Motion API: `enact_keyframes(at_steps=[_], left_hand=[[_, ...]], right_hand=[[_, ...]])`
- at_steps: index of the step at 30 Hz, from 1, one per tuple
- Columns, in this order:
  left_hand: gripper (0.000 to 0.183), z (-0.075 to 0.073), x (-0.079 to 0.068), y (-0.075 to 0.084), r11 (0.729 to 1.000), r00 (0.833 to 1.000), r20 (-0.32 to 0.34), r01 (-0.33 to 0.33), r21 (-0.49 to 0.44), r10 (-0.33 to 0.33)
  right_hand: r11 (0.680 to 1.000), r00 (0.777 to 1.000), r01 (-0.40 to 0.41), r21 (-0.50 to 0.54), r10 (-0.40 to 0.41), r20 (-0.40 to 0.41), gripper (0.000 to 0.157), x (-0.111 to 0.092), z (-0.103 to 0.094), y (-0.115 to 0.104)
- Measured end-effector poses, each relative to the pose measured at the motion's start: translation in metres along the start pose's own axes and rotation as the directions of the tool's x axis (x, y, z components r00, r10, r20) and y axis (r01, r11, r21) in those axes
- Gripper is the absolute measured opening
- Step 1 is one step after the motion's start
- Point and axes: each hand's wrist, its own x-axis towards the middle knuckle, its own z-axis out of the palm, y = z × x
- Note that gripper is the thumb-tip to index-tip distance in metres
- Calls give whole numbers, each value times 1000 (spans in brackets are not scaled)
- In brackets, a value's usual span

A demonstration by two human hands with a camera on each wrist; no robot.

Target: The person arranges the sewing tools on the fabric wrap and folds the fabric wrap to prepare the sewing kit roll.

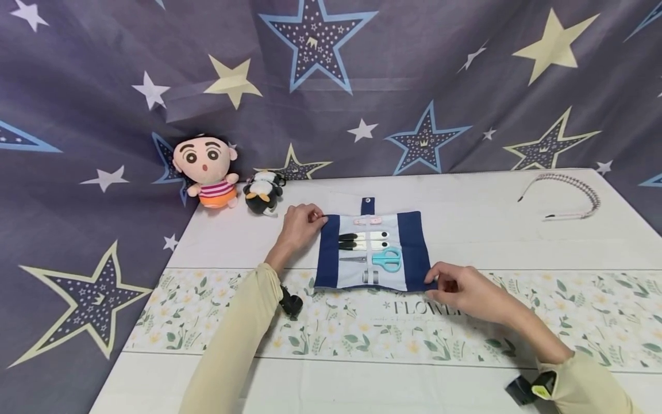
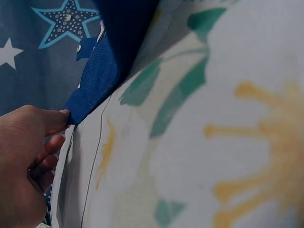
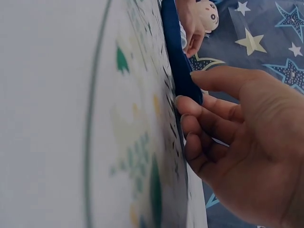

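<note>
A navy and pale-blue fabric sewing roll [image 1: 412,253] lies spread out on the table, its snap tab [image 1: 368,205] pointing to the back. Under its central band sit a small pink item [image 1: 374,221], two white tools with black ends [image 1: 383,235], turquoise-handled scissors [image 1: 387,260] and small grey spool-like pieces [image 1: 368,277]. My left hand [image 1: 302,224] pinches the roll's back left corner; the left wrist view shows thumb and finger on the navy edge [image 2: 97,71]. At the front right corner, my right hand [image 1: 465,287] pinches the navy border [image 3: 183,78] between thumb and fingers.
A plush doll [image 1: 209,172] in a striped top and a penguin plush [image 1: 262,192] sit at the back left. Toward the back right lies a headband [image 1: 574,184]. A floral strip [image 1: 351,339] crosses the white table [image 1: 439,385], and a starry curtain [image 1: 393,86] hangs behind.
</note>
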Motion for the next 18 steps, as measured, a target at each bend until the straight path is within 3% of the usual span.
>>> enact_keyframes(at_steps=[7, 12, 15, 18], left_hand=[[29, -7, -12, 4, 999, 997, 64, 33, 6, -33], [34, -19, -37, 19, 996, 992, 110, -63, -57, 69], [32, -25, -58, 32, 986, 970, 194, -131, -108, 150], [33, -32, -80, 43, 974, 933, 288, -187, -127, 216]], right_hand=[[997, 1000, -18, -79, 18, 0, 18, 1, 1, -5], [966, 996, 29, -257, -51, -75, 18, 2, 4, -8], [936, 990, 51, -349, -93, -104, 19, 4, 6, -10], [920, 988, 62, -387, -112, -109, 19, 7, 8, -10]])
